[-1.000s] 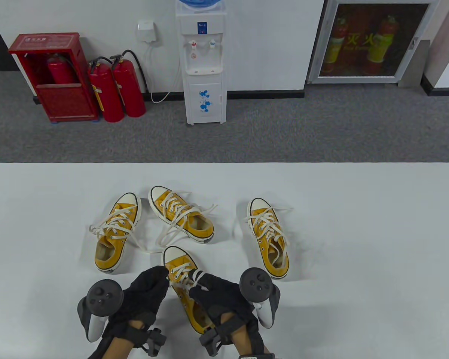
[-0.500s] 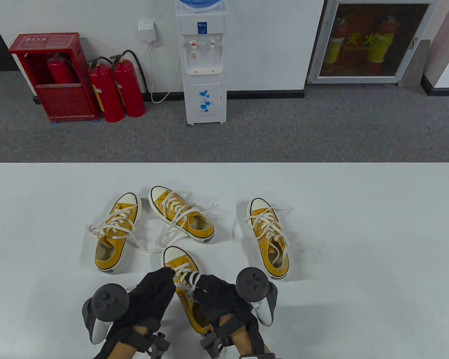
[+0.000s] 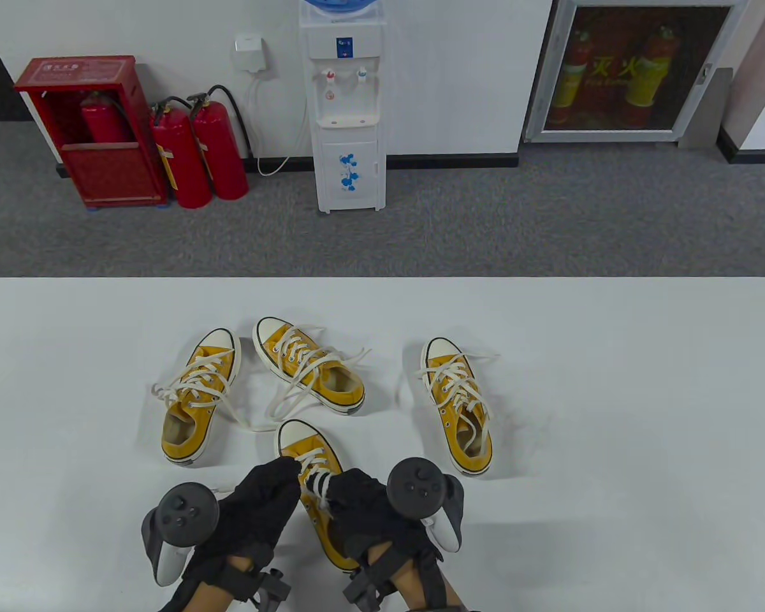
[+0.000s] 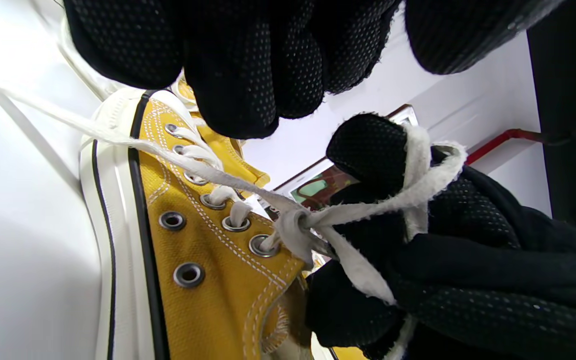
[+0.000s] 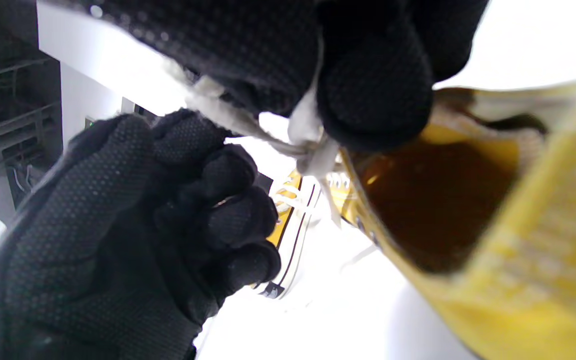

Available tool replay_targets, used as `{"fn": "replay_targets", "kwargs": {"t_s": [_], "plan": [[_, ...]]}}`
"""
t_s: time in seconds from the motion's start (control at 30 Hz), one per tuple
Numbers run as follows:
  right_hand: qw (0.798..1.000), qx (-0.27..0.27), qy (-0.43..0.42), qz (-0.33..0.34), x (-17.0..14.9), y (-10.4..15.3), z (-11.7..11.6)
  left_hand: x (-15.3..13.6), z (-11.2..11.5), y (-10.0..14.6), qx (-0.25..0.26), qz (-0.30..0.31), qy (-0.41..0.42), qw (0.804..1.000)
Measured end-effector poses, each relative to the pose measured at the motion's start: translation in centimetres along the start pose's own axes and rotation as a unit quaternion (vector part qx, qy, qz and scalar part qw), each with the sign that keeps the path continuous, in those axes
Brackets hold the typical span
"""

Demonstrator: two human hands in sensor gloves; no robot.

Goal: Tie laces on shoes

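Note:
The nearest yellow canvas shoe [image 3: 306, 446] lies toe away from me at the front middle of the white table [image 3: 612, 382]. My left hand [image 3: 264, 500] is curled at its left side; a white lace strand [image 4: 118, 137] runs taut from the half-knot [image 4: 293, 225] under its fingers [image 4: 248, 65]. My right hand [image 3: 360, 510] is over the shoe's mouth, with the other lace end [image 4: 418, 165] looped round a fingertip and pinched. In the right wrist view the shoe's opening [image 5: 443, 200] and my curled left hand [image 5: 168, 215] show. The hands hide the shoe's heel in the table view.
Three more yellow shoes with loose laces lie beyond: one at left [image 3: 197, 398], one in the middle [image 3: 312, 366], one at right [image 3: 459, 408]. A loose lace [image 3: 255, 424] trails on the table just beyond the near shoe's toe.
My right hand has moved left and closer to my left hand over the shoe, drawing the lace in. My left hand has shifted a little right.

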State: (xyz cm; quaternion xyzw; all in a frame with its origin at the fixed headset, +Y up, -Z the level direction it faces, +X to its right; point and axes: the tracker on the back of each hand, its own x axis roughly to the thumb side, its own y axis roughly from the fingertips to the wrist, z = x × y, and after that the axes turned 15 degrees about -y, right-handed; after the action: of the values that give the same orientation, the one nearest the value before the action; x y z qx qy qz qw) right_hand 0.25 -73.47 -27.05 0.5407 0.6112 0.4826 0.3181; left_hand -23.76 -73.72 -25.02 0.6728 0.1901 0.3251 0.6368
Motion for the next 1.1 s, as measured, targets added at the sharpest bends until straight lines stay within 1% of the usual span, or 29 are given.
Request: {"fn": "replay_targets", "kwargs": {"t_s": [0.17, 0.27, 0.4, 0.53, 0.63, 0.8, 0.93, 1.1], "plan": [[0.998, 0.006, 0.048, 0.027, 0.5, 0.1, -0.5, 0.2, 0.1, 0.0, -0.007, 0.008, -0.001, 1.000], [0.996, 0.014, 0.078, 0.041, 0.8, 0.2, -1.0, 0.3, 0.3, -0.1, -0.019, 0.017, -0.003, 1.000], [0.994, 0.015, 0.094, 0.057, 1.2, 0.4, -1.4, 0.4, 0.5, -0.1, -0.026, 0.020, -0.016, 0.999], [0.990, 0.012, 0.123, 0.070, 1.3, 0.5, -1.5, 0.5, 0.6, -0.1, -0.029, 0.016, -0.012, 0.999], [0.988, 0.007, 0.135, 0.076, 1.4, 0.6, -1.5, 0.5, 0.6, -0.2, -0.026, 0.014, -0.015, 0.999], [0.986, 0.009, 0.148, 0.080, 1.5, 0.6, -1.7, 0.9, 0.2, 0.0, 0.008, 0.008, -0.056, 0.998], [0.987, 0.007, 0.138, 0.077, 1.6, 0.6, -1.2, 0.5, -0.1, 0.0, 0.022, -0.009, -0.064, 0.998], [0.996, -0.006, 0.077, 0.046, 1.0, 0.3, 0.6, -0.6, -0.8, -0.3, 0.032, -0.046, -0.060, 0.997]]}}
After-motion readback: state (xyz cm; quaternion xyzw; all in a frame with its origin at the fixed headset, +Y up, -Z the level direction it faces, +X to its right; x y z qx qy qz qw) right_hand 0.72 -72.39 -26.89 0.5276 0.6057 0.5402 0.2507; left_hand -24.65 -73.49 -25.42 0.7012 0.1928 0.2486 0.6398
